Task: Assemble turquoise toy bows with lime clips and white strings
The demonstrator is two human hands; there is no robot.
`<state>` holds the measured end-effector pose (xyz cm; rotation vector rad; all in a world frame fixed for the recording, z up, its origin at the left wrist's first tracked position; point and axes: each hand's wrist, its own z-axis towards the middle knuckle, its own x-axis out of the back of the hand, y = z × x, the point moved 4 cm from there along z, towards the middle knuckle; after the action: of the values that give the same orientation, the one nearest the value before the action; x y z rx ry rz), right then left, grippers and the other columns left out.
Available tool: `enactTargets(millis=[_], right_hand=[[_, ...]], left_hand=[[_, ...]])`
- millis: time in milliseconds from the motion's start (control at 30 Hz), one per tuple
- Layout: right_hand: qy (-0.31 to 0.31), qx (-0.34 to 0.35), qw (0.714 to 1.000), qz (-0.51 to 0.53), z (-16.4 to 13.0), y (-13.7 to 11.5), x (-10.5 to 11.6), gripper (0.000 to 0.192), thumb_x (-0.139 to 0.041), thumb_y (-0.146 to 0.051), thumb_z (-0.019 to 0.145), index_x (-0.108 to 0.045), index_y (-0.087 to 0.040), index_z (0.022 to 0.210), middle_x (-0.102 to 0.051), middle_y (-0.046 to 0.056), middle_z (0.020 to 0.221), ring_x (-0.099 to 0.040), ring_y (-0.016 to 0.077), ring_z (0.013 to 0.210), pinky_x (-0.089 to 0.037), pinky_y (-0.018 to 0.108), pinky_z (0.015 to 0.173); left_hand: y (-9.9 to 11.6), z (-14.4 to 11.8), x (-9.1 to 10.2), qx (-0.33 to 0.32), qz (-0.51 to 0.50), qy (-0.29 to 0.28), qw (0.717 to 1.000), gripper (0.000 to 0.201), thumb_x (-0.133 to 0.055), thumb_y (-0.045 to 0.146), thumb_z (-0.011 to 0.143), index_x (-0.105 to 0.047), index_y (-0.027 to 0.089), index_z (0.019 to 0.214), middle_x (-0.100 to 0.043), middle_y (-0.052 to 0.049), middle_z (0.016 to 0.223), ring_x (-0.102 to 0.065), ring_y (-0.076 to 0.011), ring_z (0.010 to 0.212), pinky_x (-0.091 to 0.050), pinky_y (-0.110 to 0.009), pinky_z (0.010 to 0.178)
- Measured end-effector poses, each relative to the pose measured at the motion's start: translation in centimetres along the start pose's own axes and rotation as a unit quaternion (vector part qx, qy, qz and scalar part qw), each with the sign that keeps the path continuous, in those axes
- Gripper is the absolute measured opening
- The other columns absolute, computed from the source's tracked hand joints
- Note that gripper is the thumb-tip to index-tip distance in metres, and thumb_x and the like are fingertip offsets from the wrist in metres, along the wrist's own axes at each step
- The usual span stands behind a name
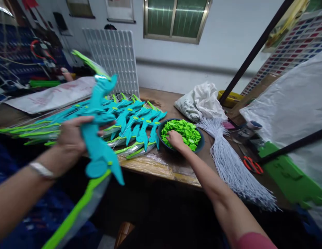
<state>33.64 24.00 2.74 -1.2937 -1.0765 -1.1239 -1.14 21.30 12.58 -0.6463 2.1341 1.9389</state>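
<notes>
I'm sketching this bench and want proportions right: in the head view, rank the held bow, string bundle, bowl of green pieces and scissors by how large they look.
1. Bow in the left hand, though nearness to the camera enlarges it
2. String bundle
3. Bowl
4. Scissors

- 1 raised bow (98,147)
- piled bows (143,133): sev., overlapped, exact no. unclear
- 1 bowl (202,141)
- green clips (188,133): dozens, approx.
- 1 string bundle (227,160)
- 1 pr. scissors (252,165)
- 1 window (161,19)

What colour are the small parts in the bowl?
The small parts are bright green; head view.
</notes>
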Motion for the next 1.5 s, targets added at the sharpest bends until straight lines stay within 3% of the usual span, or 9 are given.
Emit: enactTargets(millis=[300, 500, 633, 733, 833, 900, 1100, 1300, 1500], right_hand=[[-0.010, -0.019, 0.999, -0.027, 3.6, 0.6, -2.9, 0.023, -0.050, -0.011, 0.102, -0.072, -0.008, 0.108, -0.066, 0.017, 0.124, -0.062, 0.0257, 0.118, -0.050, 0.038, 0.100], [0.098, -0.041, 0.984, 0.140, 2.9, 2.2, -1.1, 0.022, -0.053, -0.015, 0.096, -0.073, -0.009, 0.103, -0.067, 0.020, 0.119, -0.063, 0.0285, 0.113, -0.048, 0.038, 0.100], [0.128, -0.032, 0.940, 0.314, -0.2, 2.4, -0.2, 0.041, -0.052, -0.034, 0.095, -0.065, -0.009, 0.125, -0.071, 0.010, 0.092, -0.067, 0.0212, 0.081, -0.056, 0.035, 0.082], [0.099, -0.028, 0.865, 0.491, -4.0, 1.0, -0.1, 0.047, -0.066, -0.052, 0.084, -0.069, -0.013, 0.110, -0.068, 0.003, 0.078, -0.065, 0.0169, 0.067, -0.056, 0.030, 0.071], [0.040, -0.025, 0.707, 0.705, -7.9, -1.9, -0.3, 0.039, -0.087, -0.045, 0.066, -0.068, -0.017, 0.084, -0.066, -0.001, 0.072, -0.064, 0.0132, 0.065, -0.052, 0.025, 0.068], [0.015, 0.001, 0.653, 0.757, -9.8, -4.3, -0.1, 0.033, -0.090, -0.037, 0.067, -0.066, -0.017, 0.078, -0.066, -0.001, 0.075, -0.065, 0.0117, 0.066, -0.053, 0.023, 0.069], [-0.030, 0.110, 0.660, 0.742, -12.6, -9.4, 1.2, 0.042, -0.082, -0.022, 0.083, -0.064, -0.025, 0.120, -0.067, -0.001, 0.091, -0.068, 0.0139, 0.077, -0.059, 0.027, 0.072], [0.043, 0.158, 0.800, 0.578, -15.7, -10.4, 3.4, 0.025, -0.061, -0.013, 0.097, -0.073, -0.025, 0.116, -0.061, 0.004, 0.105, -0.063, 0.0139, 0.094, -0.054, 0.027, 0.082], [0.058, 0.279, 0.871, 0.401, -16.4, -11.7, 5.1, 0.031, -0.054, -0.007, 0.102, -0.065, -0.019, 0.129, -0.065, 0.005, 0.107, -0.063, 0.0133, 0.101, -0.053, 0.028, 0.090]], left_hand=[[-11.5, -1.4, -6.6, 0.102, -0.062, -0.169, 0.978, 0.033, -0.076, 0.041, 0.069, -0.061, 0.014, 0.079, -0.069, -0.006, 0.068, -0.059, -0.0217, 0.041, -0.047, -0.032, 0.038], [-13.2, -3.7, -6.6, 0.086, -0.113, -0.161, 0.977, 0.036, -0.082, 0.039, 0.062, -0.061, 0.016, 0.080, -0.066, -0.001, 0.067, -0.059, -0.0186, 0.044, -0.047, -0.029, 0.037], [-14.7, -4.5, -4.6, 0.090, -0.125, -0.122, 0.981, 0.038, -0.084, 0.039, 0.062, -0.061, 0.016, 0.081, -0.066, 0.000, 0.065, -0.060, -0.0184, 0.044, -0.049, -0.029, 0.038], [-15.7, -5.0, -3.0, 0.096, -0.135, -0.070, 0.984, 0.048, -0.091, 0.041, 0.060, -0.062, 0.017, 0.091, -0.068, 0.001, 0.068, -0.064, -0.0203, 0.047, -0.054, -0.030, 0.042], [-16.3, -5.8, -2.2, 0.110, -0.164, -0.040, 0.980, 0.065, -0.099, 0.040, 0.056, -0.065, 0.018, 0.107, -0.074, 0.000, 0.082, -0.070, -0.0195, 0.059, -0.061, -0.030, 0.053], [-16.4, -6.6, -2.1, 0.113, -0.180, -0.048, 0.976, 0.067, -0.099, 0.036, 0.060, -0.065, 0.019, 0.114, -0.077, -0.001, 0.091, -0.072, -0.0182, 0.068, -0.064, -0.029, 0.064], [-16.4, -9.5, -2.1, 0.097, -0.178, -0.091, 0.975, 0.051, -0.092, 0.032, 0.075, -0.068, 0.018, 0.118, -0.078, -0.006, 0.104, -0.074, -0.0197, 0.093, -0.063, -0.029, 0.085], [-16.0, -11.1, -0.9, 0.089, -0.184, -0.081, 0.976, 0.047, -0.093, 0.029, 0.075, -0.071, 0.021, 0.117, -0.079, -0.003, 0.104, -0.074, -0.0149, 0.090, -0.062, -0.022, 0.083], [-15.7, -10.9, -0.2, 0.090, -0.177, -0.117, 0.973, 0.041, -0.089, 0.029, 0.080, -0.072, 0.023, 0.117, -0.079, -0.001, 0.104, -0.073, -0.0127, 0.092, -0.060, -0.019, 0.085]])
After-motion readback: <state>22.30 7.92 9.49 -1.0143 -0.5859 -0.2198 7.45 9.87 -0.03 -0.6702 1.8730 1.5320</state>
